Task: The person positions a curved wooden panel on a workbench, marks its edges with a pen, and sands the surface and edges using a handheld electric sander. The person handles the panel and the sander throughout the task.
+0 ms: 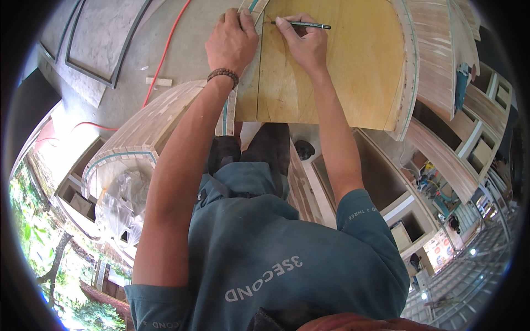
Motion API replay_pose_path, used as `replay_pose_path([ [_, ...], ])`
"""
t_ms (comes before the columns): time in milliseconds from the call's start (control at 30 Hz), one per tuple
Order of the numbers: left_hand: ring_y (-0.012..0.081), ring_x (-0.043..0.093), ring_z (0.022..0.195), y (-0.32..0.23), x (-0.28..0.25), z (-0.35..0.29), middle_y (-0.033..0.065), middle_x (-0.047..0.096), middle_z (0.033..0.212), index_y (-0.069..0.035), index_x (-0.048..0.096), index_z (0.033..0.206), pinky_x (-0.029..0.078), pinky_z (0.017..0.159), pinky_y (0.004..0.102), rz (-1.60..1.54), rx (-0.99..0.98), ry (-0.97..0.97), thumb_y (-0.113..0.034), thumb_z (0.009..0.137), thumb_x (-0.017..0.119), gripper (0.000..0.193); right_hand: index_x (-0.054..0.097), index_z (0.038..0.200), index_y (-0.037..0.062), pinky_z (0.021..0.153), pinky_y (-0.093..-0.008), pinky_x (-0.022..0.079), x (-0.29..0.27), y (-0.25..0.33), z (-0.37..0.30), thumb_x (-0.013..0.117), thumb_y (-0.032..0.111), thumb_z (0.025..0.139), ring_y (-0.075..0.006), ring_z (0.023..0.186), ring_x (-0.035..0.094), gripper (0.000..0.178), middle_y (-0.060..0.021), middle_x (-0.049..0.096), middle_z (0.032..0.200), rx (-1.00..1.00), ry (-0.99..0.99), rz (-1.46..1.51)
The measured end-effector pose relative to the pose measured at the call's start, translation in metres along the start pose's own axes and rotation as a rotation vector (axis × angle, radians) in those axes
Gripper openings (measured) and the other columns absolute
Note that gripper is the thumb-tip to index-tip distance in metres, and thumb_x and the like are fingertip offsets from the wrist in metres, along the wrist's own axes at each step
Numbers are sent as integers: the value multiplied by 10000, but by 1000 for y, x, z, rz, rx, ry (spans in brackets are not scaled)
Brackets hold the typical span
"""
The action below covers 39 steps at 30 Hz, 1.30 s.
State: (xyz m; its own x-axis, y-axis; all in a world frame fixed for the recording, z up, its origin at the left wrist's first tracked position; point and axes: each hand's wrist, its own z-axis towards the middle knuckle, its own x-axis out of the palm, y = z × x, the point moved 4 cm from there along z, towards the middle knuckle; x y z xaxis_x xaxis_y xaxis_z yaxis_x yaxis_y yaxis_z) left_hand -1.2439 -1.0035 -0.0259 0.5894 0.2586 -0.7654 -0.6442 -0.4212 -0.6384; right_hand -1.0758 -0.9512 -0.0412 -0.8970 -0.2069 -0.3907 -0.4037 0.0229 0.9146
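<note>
At the board [353, 66], right hand [305, 47] closed round pencil [312, 25], left hand [234, 41] half-curled on strip [226, 121], grip unclear

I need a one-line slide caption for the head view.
The right hand holds a dark pencil over a yellowish wooden panel while the left hand lies over a teal-striped strip.

Plywood panel [353, 71] is flat and yellowish-brown, with 1 dark straight line. Dark pencil [307, 24], pale-banded near its blunt end, extends over the panel, tip leftward near the line. Narrow, curved wooden strip [229, 113], bearing 1 teal stripe, runs along the panel's left side.
</note>
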Motion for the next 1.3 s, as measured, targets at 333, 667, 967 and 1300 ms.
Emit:
replay_pose_path([
  [333, 462, 660, 941, -5, -2, 3, 219, 694, 1033, -43, 633, 1062, 528, 806, 552, 45, 14, 18, -339, 1068, 458, 343, 734, 923, 43, 651, -242, 470, -4, 2, 2, 781, 301, 950, -60, 700, 589, 263, 14, 690, 762, 34, 80, -19],
  [667, 480, 647, 956, -9, -4, 3, 218, 684, 1069, -57, 613, 1113, 504, 798, 562, 37, -16, 26, -341, 1096, 417, 345, 744, 968, 23, 661, -262, 505, -13, -10, 51, 785, 226, 944, -81, 720, 636, 208, -17, 727, 820, -103, -259, 335],
  [967, 479, 646, 981, -11, -5, 4, 232, 682, 1100, -43, 621, 1151, 508, 817, 556, 54, -2, 31, -336, 1096, 415, 363, 755, 936, 24, 667, -225, 489, -5, 0, 61, 811, 254, 930, -44, 715, 596, 237, 7, 710, 785, -40, -256, 122],
  [1300, 479, 649, 986, -10, -2, 2, 237, 678, 1110, -43, 612, 1180, 521, 817, 558, 48, -3, 34, -339, 1093, 418, 364, 591, 932, 19, 605, -260, 508, -27, 5, 16, 667, 220, 1036, -113, 708, 673, 238, -74, 730, 823, 83, -261, 451],
])
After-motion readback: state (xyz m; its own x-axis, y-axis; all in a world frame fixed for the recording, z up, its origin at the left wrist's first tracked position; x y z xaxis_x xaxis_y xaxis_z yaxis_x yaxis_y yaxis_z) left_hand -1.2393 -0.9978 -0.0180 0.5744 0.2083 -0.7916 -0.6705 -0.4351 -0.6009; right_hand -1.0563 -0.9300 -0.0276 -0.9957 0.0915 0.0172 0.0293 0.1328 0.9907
